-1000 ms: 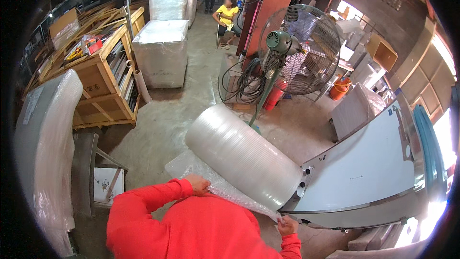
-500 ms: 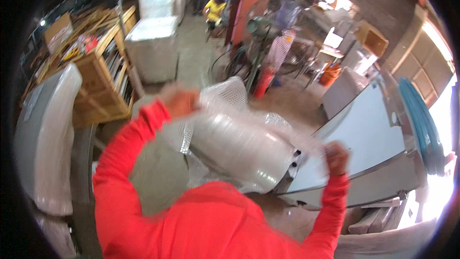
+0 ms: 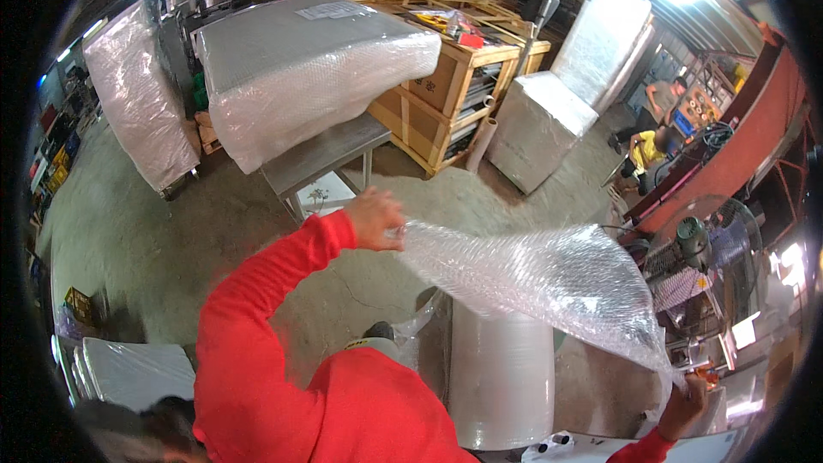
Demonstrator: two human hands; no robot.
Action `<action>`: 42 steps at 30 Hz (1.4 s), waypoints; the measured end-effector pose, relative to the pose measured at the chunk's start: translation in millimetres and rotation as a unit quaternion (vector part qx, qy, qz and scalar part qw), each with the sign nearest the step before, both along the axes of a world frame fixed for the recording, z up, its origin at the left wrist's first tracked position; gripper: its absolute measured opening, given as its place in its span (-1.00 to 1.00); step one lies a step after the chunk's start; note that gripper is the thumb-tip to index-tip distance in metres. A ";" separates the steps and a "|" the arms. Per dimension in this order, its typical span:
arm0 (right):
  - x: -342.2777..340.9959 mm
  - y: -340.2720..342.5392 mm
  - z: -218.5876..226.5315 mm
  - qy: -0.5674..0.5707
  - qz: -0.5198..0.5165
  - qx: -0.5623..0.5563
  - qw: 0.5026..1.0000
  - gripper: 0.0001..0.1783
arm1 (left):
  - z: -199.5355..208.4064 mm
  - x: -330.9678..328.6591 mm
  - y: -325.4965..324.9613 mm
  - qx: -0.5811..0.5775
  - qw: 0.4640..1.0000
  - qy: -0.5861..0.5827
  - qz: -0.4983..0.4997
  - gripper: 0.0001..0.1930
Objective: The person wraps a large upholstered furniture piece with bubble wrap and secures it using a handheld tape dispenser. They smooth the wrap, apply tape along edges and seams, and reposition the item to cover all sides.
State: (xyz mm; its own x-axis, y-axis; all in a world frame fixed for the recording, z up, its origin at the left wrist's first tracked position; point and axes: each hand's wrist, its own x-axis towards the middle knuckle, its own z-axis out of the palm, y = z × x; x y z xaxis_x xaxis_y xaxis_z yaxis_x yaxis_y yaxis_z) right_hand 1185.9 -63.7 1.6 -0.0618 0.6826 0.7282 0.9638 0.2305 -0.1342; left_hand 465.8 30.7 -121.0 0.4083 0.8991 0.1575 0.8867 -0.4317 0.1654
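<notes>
A sheet of clear bubble wrap [image 3: 557, 279] stretches between my two hands, sagging in the middle. My left hand [image 3: 377, 219] is closed on its left corner. Lower down on the right, my right hand [image 3: 686, 405] grips the other end of the same sheet. Under it stands a large roll of wrap [image 3: 501, 377], pale and translucent, its upper part hidden by the sheet. Loose film [image 3: 420, 339] hangs beside the roll's left side.
A big wrapped panel-like item [image 3: 317, 77] rests on a metal table [image 3: 330, 154] ahead. Behind it stand a wooden crate [image 3: 437, 107] and a wrapped box [image 3: 540, 133]. At right are a large fan [image 3: 699, 244] and a red beam [image 3: 729, 154]. Two people [image 3: 647, 159] are in the far right background.
My view has swung to the left. The bubble wrap, blurred between my hands before, is now spread out above the roll, and my hands are farther apart.
</notes>
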 end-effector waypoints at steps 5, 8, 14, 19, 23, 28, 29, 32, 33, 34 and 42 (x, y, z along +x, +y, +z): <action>-101.1 109.5 -1.1 0.027 0.150 -0.013 0.988 -0.92 | -59.5 -122.1 -54.2 0.024 0.980 -0.102 0.166 -0.76; -152.9 168.0 -21.8 0.045 0.189 -0.133 0.972 -0.86 | -76.7 -185.2 -77.3 -0.031 0.938 -0.266 0.222 -0.79; -215.6 301.2 -95.9 0.276 0.265 -0.295 0.876 -0.51 | -68.9 -295.8 -109.4 -0.085 0.891 -0.256 0.366 -0.74; -215.0 362.2 -118.0 0.348 0.275 -0.334 0.832 -0.48 | -77.9 -358.0 -111.7 -0.147 0.873 -0.243 0.398 -0.70; -187.2 384.9 -113.6 0.264 0.183 -0.325 0.889 -0.43 | -127.3 -377.7 -79.1 -0.118 0.870 -0.251 0.407 -0.70; -157.4 424.2 -123.0 0.255 0.117 -0.277 0.919 -0.47 | -203.1 -363.2 25.5 -0.120 0.872 -0.294 0.373 -0.70; -159.8 439.1 -126.6 0.289 0.123 -0.244 0.918 -0.50 | -213.2 -354.6 57.1 -0.128 0.877 -0.300 0.352 -0.69; -194.9 500.8 -131.2 0.389 0.148 -0.160 0.895 -0.65 | -226.3 -314.8 180.8 -0.082 0.907 -0.341 0.232 -0.65; -215.1 526.9 -126.8 0.370 0.185 -0.176 0.893 -0.66 | -224.7 -296.4 230.5 -0.052 0.908 -0.366 0.200 -0.64; -240.5 554.5 -121.1 0.355 0.194 -0.199 0.893 -0.66 | -220.2 -277.4 282.8 -0.033 0.909 -0.381 0.165 -0.63; -484.3 800.1 -91.3 0.152 0.496 -0.306 0.798 -0.75 | -71.9 -126.0 608.0 0.026 0.873 -0.486 0.022 -0.68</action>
